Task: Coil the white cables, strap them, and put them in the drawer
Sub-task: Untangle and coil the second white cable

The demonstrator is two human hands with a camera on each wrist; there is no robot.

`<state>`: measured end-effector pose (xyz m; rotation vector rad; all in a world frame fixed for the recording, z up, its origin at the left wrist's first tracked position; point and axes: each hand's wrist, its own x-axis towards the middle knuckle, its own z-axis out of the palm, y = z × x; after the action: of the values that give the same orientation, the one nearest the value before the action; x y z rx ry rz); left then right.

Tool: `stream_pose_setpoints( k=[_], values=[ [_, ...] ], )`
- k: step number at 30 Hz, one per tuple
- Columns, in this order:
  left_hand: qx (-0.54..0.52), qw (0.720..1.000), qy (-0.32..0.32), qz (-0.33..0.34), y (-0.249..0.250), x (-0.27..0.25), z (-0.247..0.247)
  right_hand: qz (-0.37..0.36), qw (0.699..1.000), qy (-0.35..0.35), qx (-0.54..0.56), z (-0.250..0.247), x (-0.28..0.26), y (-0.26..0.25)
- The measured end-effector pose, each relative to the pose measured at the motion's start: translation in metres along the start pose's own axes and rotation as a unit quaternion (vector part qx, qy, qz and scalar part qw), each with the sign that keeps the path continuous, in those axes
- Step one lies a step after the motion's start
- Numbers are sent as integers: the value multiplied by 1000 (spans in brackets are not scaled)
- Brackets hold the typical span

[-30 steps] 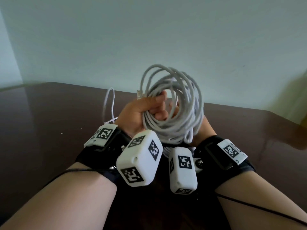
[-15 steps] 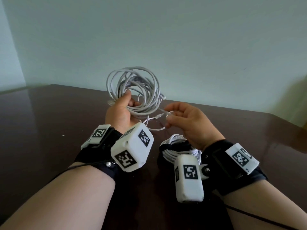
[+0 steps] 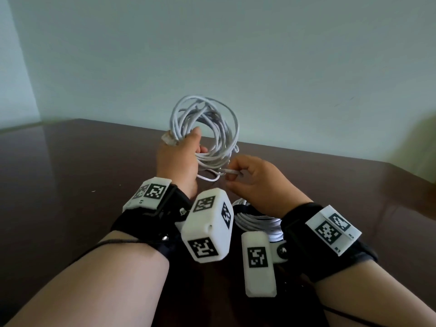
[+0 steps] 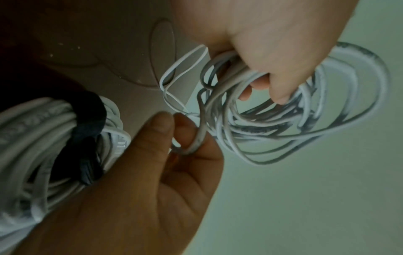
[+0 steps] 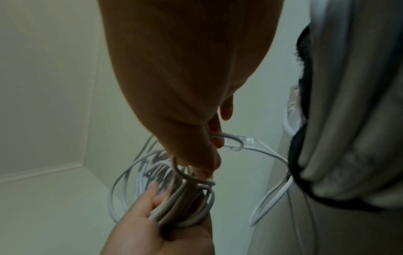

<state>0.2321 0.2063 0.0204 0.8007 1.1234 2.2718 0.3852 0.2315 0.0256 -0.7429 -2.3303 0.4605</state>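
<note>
My left hand (image 3: 188, 149) grips a loose coil of white cable (image 3: 207, 123), held upright above the dark table (image 3: 70, 185). The fingers curl through the loops (image 4: 305, 112). My right hand (image 3: 232, 179) is just right of it and pinches the cable's free end near its clear plug (image 3: 233, 172), thumb and finger round a strand (image 4: 196, 141). A second white coil (image 3: 254, 221) lies on the table under my right wrist, bound by a black strap (image 4: 89, 120). No drawer is in view.
The table's far edge meets a pale wall (image 3: 259, 67). White marker boxes (image 3: 207, 230) on both wrists hide part of the strapped coil. The tabletop stretches bare to the left and right of my hands.
The coil has moved left in my left hand. My right hand has come off the coil and taken the cable's free end in a pinch; the strapped coil has come into sight below it.
</note>
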Motion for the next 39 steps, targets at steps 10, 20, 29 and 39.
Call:
stream_pose_setpoints(
  k=[10, 20, 29, 39],
  values=[
    [-290, 946, -86, -115, 6, 10, -15, 65, 988, 56, 127, -27, -5, 9],
    [-333, 923, -140, -133, 3, 9, -13, 210, 972, 80, 68, -17, 1, 27],
    [-312, 905, -244, -154, 1, 6, -13, 179, 953, 194, 149, -7, 3, 27],
    [-114, 935, -262, -211, -5, -8, -8, 142, 889, 285, 330, -21, -3, 27]
  ],
)
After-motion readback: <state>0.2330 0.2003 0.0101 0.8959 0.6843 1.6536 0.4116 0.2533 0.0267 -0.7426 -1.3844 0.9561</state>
